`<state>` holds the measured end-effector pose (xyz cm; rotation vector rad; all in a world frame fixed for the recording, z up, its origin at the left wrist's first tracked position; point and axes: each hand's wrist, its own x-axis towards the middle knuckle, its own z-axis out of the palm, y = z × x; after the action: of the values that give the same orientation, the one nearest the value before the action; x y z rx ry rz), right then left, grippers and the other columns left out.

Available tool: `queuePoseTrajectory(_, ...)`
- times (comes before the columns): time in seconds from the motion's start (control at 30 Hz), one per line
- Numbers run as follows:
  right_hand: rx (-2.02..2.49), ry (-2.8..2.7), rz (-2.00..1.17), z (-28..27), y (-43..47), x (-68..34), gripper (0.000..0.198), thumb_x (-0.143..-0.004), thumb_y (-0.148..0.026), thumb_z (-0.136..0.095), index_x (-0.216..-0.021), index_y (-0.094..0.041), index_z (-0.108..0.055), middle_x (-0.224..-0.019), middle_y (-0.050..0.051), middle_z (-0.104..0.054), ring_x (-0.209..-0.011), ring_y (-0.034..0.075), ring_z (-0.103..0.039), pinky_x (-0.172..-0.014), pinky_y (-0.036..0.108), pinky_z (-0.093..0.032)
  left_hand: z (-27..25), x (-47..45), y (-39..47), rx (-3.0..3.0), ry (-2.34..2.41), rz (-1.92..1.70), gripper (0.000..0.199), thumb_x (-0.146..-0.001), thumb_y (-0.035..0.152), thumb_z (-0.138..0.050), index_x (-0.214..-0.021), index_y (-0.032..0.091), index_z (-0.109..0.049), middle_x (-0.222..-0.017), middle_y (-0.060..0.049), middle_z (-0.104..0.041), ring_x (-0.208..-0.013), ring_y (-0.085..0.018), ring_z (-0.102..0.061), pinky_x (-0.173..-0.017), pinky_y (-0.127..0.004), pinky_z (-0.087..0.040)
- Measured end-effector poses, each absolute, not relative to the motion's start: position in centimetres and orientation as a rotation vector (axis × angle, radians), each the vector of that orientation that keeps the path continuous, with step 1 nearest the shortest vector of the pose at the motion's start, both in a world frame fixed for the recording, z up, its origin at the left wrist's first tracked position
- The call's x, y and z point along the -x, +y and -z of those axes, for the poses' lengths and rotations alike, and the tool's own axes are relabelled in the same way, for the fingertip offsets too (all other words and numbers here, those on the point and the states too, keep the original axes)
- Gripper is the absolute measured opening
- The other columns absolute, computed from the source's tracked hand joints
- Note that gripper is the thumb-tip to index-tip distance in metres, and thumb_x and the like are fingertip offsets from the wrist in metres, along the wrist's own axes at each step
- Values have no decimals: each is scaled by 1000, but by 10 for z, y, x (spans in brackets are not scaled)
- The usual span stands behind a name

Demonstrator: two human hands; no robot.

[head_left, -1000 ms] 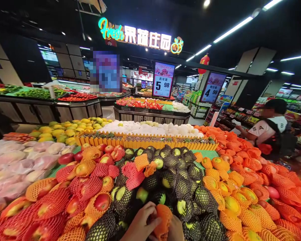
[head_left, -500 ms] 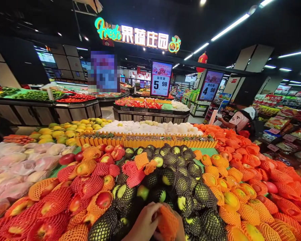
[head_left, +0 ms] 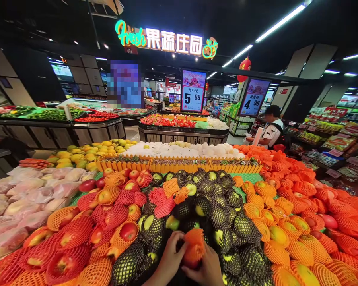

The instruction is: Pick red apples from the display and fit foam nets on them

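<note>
At the bottom middle both my hands hold one fruit in an orange foam net (head_left: 193, 248). My left hand (head_left: 170, 257) grips its left side with the fingers curled over the net. My right hand (head_left: 205, 267) cups it from below and to the right. The fruit sits just above a heap of green apples in black nets (head_left: 214, 214). Red apples in red and orange nets (head_left: 107, 216) lie to the left, orange-netted fruit (head_left: 286, 222) to the right.
A yellow picket divider (head_left: 179, 165) crosses the stand, with white fruit and yellow mangoes behind it. Pink-wrapped fruit (head_left: 24, 194) lies at far left. A person in a white shirt (head_left: 273, 129) stands at the far right corner. Price signs reading 5.98 (head_left: 193, 92) and 4.98 hang beyond.
The netted fruit has risen a little higher into view between my hands, with my right hand now under it. The person at the right has straightened up and stands farther off.
</note>
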<state>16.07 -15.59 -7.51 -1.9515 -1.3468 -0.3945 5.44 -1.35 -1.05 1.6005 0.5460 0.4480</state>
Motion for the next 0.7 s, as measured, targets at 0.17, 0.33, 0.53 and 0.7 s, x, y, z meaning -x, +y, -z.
queuePoseTrajectory(0.17,1715,-1376,603,68,-154,-163,75,-88,-78,-62,-130,-16,-67,-104,16,-80,-84,33,-80,-70,39,-67,14,-49,-15,-1488,427,-276,64,-83,80,-63,-107,20,-59,-112,-9,-65,-111,-27,-58,-105,-40,-46)
queuePoseTrajectory(0.33,1669,-1398,510,70,-158,-167,63,-82,-77,-70,-117,-26,-77,-96,11,-81,-80,35,-79,-69,42,-67,6,-49,-28,-1456,295,-141,72,-85,83,-57,-122,21,-57,-124,-10,-64,-122,-29,-57,-114,-43,-42)
queuePoseTrajectory(0.53,1505,-1370,439,68,-166,-183,80,-87,-75,-63,-146,-21,-61,-124,18,-75,-105,40,-75,-86,49,-64,7,-49,-25,-1440,273,-244,70,-91,78,-55,-134,22,-56,-139,-12,-62,-135,-30,-52,-122,-45,-35)
queuePoseTrajectory(0.7,1552,-1326,68,42,-166,-181,51,-98,-54,-62,-145,-35,-63,-139,12,-69,-128,40,-64,-106,56,-54,5,-42,-17,-1510,276,-355,68,-97,71,-52,-143,21,-46,-153,-16,-51,-147,-31,-44,-128,-46,-29)
